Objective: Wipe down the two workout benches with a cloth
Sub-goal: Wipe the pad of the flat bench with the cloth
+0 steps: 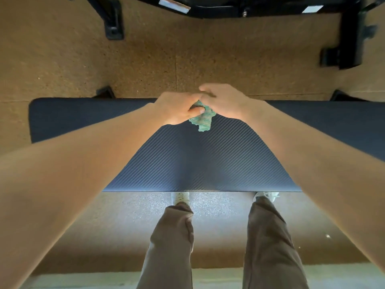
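A dark, ribbed workout bench [200, 163] runs crosswise in front of me. Above its far half, a crumpled green cloth [202, 117] hangs between both hands. My left hand [177, 107] grips the cloth with thumb and fingers curled round it. My right hand [223, 101] meets it from the right, fingers bent onto the top of the cloth; how firmly it holds is partly hidden. The cloth's lower tip dangles just over the bench pad.
Black metal frame legs [113, 24] and another black frame [350, 49] stand on the speckled brown floor [187, 59] beyond the bench. My legs and white shoes [180, 198] are at the bench's near edge.
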